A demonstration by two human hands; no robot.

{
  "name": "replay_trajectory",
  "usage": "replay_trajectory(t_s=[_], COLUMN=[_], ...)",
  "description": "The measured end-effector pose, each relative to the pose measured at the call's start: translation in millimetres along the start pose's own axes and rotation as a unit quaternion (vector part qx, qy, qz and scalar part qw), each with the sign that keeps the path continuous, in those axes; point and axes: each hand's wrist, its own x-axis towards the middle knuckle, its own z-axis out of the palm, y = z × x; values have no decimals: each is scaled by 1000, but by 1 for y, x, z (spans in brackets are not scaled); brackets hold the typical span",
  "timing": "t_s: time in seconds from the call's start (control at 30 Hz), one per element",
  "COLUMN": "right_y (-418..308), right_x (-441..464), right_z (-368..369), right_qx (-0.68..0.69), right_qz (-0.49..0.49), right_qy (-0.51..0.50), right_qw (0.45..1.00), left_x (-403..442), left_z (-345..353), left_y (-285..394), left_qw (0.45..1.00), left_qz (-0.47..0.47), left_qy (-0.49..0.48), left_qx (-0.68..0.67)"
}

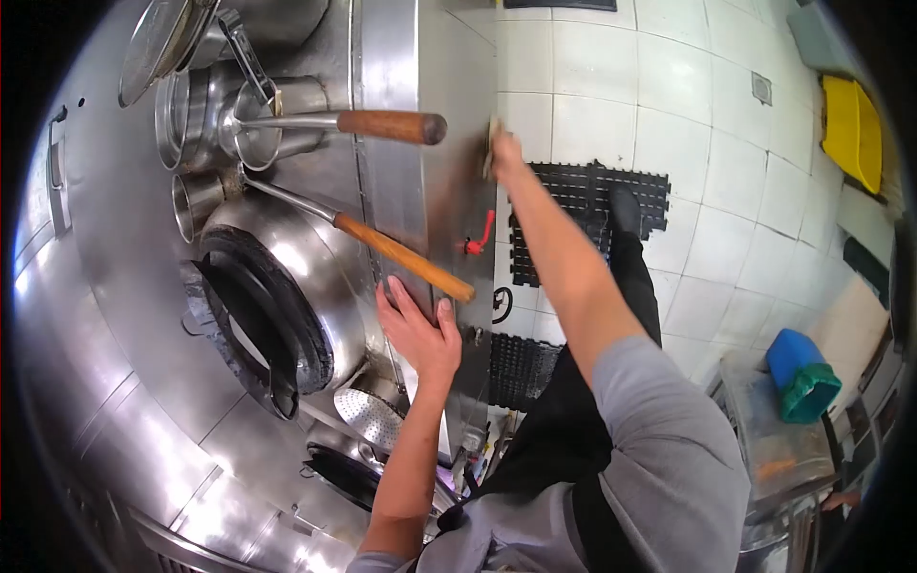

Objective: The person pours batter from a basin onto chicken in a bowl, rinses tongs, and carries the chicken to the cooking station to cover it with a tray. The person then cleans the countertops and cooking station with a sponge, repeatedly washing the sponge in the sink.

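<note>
Along the steel desk [390, 172], the left hand [420, 339] is lying open, fingers apart, bracing on the front edge; if that edge is greasy, the palm could be slipping. Down on the floor, a shoe [625, 208] is resting at the upper mat [573, 196]; a raised mat edge could be catching it. Two wooden handles are jutting over the desk front, the upper [392, 125] and the lower [401, 254]; the left thumb is sitting just beside the lower one, so a small knock could be tipping its tool off. And that red lever [487, 232] is sticking out below the right hand [506, 153]: a low sweep could be snagging it. The right hand is closing on a pale cloth [492, 151], perhaps a pad, too blurred to tell, against the desk's front panel; a loose pinch could be dropping it.

Counting down by size: one desk is showing, two mats, two black burner rings [310, 320], at least three pots [196, 202], one perforated skimmer [371, 416], two wooden handles, one red lever, one cloth.
</note>
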Motion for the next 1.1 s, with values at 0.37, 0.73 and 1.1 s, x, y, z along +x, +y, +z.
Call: replay_trajectory(t_s=[0.37, 0.73, 1.1], right_y=[-114, -388, -701], right_x=[-214, -220, -241], right_z=[89, -22, -56], right_qx=[-355, -385, -608], right_qz=[-317, 85, -214], right_qy=[-92, -194, 27], right_qw=[875, 898, 764], left_x=[2, 15, 144], left_z=[-3, -29, -182], left_y=[3, 14, 89], left_qw=[999, 990, 780], left_qz=[-35, -82, -151], left_qy=[-27, -111, -439], left_qx=[25, 9, -420])
